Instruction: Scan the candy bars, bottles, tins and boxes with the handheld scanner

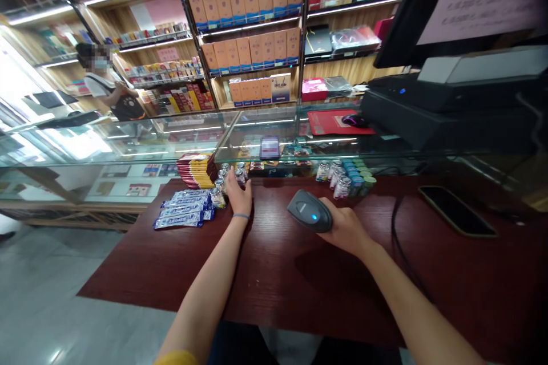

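My right hand (345, 228) is wrapped around the handle of a dark grey barcode scanner (309, 211), which shows a blue light and is held above the brown table. At the far edge my left hand (240, 194) reaches among small bottles with silver caps (218, 198). Its fingers stretch forward with the thumb apart, and some bottles are partly hidden behind it. Left of this hand lie blue-and-white stick packets (182, 208), with a stack of red and yellow packets (197, 171) behind them. Another group of small capped bottles (342, 187) stands beyond the scanner, beside green and blue ones (367, 183).
A black phone (458, 211) and a cable (398, 234) lie on the table (265, 274) at right. Behind runs a glass counter (171, 142) bearing a small screen device (270, 148), a mouse (354, 120) and a monitor (428, 17). A person (113, 85) stands near the shelves.
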Tool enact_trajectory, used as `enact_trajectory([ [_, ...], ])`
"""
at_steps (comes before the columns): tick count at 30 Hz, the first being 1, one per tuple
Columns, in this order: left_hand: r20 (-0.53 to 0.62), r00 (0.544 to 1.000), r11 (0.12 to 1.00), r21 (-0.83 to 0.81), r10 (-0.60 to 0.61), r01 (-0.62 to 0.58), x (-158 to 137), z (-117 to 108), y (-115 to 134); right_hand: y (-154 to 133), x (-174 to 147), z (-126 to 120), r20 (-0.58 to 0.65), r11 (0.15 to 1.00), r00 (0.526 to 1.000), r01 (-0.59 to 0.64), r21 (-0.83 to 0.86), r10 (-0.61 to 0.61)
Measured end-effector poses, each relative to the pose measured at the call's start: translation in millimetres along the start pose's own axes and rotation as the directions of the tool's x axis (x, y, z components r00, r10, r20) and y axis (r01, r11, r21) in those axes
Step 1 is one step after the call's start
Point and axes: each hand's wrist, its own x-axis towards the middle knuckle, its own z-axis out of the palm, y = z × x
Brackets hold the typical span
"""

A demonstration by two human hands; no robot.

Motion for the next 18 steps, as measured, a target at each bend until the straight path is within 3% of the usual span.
enact_trajectory([
  [3, -0.045, 0.996, 0.994, 0.086, 0.078, -0.074, -2.0, 0.1, 3.2, -1.1, 2.2, -3.1, -0.007, 0.993, 0.997, -0.079, 0.085, 0.080],
  [7, -0.076, 0.990, 0.989, 0.090, 0.122, -0.115, -5.3, 7.5, 8.0, 6.9, 3.7, -7.0, -0.120, 0.965, 0.958, -0.253, 0.074, 0.261],
  [13, 0.144, 0.976, 0.982, -0.113, 0.165, -0.149, -25.6, 46.6, 27.7, 35.4, 1.3, -26.6, -0.384, 0.899, 0.816, -0.360, 0.248, 0.433],
  [18, 0.319, 0.937, 0.961, -0.272, 0.140, -0.051, -59.5, 94.8, 64.9, 57.5, -3.8, -45.7, -0.498, 0.861, 0.703, -0.385, 0.333, 0.507],
])
